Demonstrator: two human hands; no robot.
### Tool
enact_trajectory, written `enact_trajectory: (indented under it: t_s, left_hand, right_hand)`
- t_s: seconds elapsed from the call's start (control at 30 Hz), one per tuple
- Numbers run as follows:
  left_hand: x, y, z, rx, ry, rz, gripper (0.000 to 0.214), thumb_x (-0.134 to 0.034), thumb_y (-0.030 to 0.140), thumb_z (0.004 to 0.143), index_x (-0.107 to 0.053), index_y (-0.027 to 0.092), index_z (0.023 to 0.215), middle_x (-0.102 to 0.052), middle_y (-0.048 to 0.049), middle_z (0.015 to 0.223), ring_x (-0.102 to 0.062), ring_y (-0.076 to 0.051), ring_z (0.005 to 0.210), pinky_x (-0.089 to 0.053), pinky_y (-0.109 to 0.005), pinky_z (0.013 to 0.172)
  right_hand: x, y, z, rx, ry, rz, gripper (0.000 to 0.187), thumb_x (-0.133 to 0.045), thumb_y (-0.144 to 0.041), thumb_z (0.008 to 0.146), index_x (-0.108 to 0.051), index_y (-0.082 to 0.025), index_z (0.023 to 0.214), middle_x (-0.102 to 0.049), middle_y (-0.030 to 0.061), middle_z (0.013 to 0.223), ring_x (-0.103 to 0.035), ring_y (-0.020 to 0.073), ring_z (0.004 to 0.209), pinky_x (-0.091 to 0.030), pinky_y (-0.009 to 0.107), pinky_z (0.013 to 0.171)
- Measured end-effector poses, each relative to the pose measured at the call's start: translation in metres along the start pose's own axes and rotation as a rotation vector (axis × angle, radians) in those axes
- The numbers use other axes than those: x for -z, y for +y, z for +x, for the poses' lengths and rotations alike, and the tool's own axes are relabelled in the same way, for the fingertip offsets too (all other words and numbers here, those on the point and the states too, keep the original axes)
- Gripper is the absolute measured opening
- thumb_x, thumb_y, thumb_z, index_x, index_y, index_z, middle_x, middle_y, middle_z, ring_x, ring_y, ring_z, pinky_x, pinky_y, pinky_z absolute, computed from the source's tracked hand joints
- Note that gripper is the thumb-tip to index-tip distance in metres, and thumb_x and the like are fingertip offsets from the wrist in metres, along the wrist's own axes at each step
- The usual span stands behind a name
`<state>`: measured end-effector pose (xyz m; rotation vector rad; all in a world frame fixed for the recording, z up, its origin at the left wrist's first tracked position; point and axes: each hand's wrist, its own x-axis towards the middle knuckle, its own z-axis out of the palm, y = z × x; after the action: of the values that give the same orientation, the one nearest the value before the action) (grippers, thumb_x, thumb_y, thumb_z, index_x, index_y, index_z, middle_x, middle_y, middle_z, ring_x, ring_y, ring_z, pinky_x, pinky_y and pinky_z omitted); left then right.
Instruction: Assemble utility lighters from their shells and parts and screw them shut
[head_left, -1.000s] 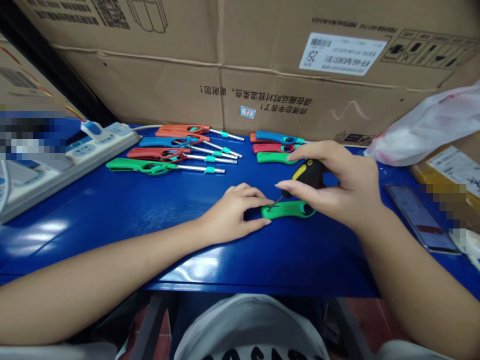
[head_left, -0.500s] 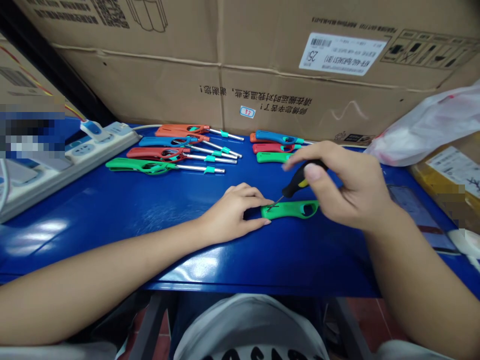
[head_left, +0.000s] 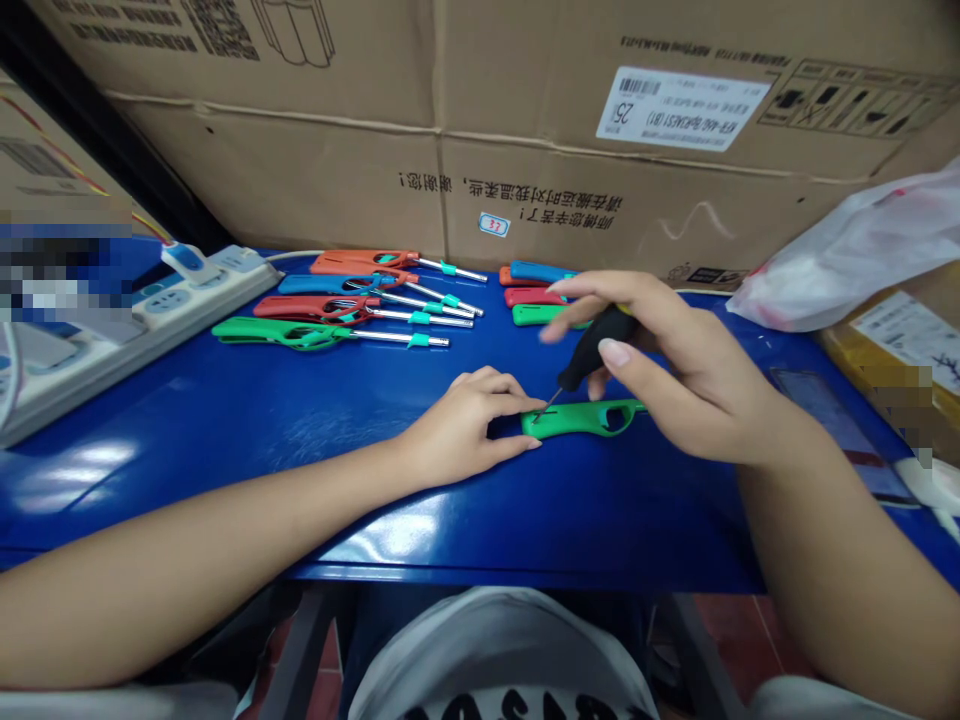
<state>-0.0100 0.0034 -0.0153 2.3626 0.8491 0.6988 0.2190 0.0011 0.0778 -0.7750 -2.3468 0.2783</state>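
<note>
A green long-necked gas lighter lies flat on the blue table in front of me. My left hand pinches its butt end between thumb and forefinger. In my right hand is a black-handled screwdriver, held tilted with its tip on the lighter near that same end. Thumb and some fingers rest on the handle, while the forefinger is stretched out. Part of the lighter's neck is hidden behind my right hand. Behind it, a second group holds a blue lighter, a red lighter and a green lighter, partly covered by my fingers.
At the back left lie several lighters, among them an orange lighter and a green lighter. A power strip runs along the left. A large carton stands behind. On the right are a plastic bag and a phone.
My right hand has shifted slightly and its fingers have turned on the screwdriver handle, which stands a little steeper. The left hand and the lighter have stayed in place.
</note>
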Motion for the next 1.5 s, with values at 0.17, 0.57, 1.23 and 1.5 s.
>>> enact_trajectory:
  t_s: [0.17,0.57,1.23,1.5]
  left_hand:
    - [-0.001,-0.002,0.0,-0.009,0.017,0.013,0.035,-0.076,0.033,0.09,-0.072,0.022,0.123,-0.071,-0.006,0.114,-0.061,-0.025,0.11,-0.044,-0.044,0.099]
    - [-0.002,-0.001,0.0,-0.006,0.017,0.012,0.035,-0.077,0.032,0.09,-0.072,0.022,0.123,-0.071,-0.006,0.114,-0.062,-0.025,0.11,-0.044,-0.044,0.099]
    - [0.0,0.0,0.0,0.007,0.004,0.005,0.035,-0.076,0.033,0.09,-0.072,0.022,0.123,-0.071,-0.0059,0.112,-0.062,-0.024,0.108,-0.044,-0.043,0.099]
    - [-0.001,0.0,0.0,0.002,0.009,-0.002,0.035,-0.076,0.032,0.09,-0.072,0.021,0.123,-0.071,-0.006,0.11,-0.062,-0.023,0.106,-0.045,-0.042,0.097]
  right_hand:
    - [-0.005,0.004,0.001,0.069,0.171,-0.207,0.02,-0.075,-0.036,0.088,-0.069,-0.022,0.1,-0.076,0.0008,0.091,-0.07,0.0167,0.07,-0.054,0.027,0.063]
    - [-0.004,0.003,-0.001,0.029,0.166,-0.187,0.019,-0.075,-0.039,0.088,-0.07,-0.023,0.098,-0.076,0.0007,0.089,-0.071,0.0181,0.069,-0.055,0.028,0.064]
    - [0.003,-0.004,0.0,0.014,0.029,-0.088,0.024,-0.057,-0.031,0.099,-0.066,-0.025,0.12,-0.077,0.002,0.104,-0.075,0.0181,0.084,-0.057,0.028,0.072]
    - [-0.001,0.0,0.002,-0.069,0.056,0.017,0.03,-0.046,-0.038,0.105,-0.064,-0.023,0.123,-0.076,0.0062,0.112,-0.074,0.0176,0.081,-0.058,0.029,0.07]
